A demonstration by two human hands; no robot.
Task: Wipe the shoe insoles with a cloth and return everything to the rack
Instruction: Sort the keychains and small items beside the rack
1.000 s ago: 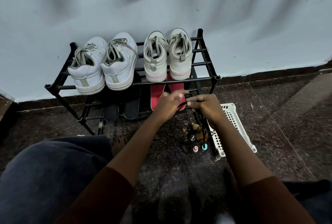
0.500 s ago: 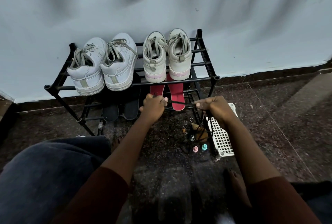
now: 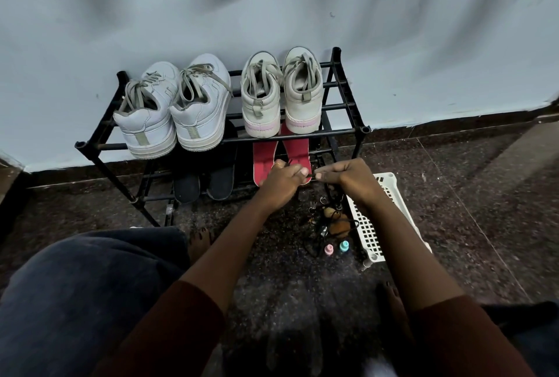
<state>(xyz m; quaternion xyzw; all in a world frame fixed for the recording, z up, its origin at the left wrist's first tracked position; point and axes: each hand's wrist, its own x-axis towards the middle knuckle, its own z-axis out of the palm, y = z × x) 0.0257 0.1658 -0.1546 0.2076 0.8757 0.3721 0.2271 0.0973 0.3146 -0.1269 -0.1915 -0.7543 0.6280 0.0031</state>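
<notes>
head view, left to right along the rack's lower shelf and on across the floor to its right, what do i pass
pair of flat black insoles → pair of flat red insoles → white slotted plastic basket

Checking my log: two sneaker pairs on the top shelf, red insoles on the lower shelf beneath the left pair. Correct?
No. The head view shows the red insoles beneath the right pair of sneakers, not the left. The rest holds.
</notes>
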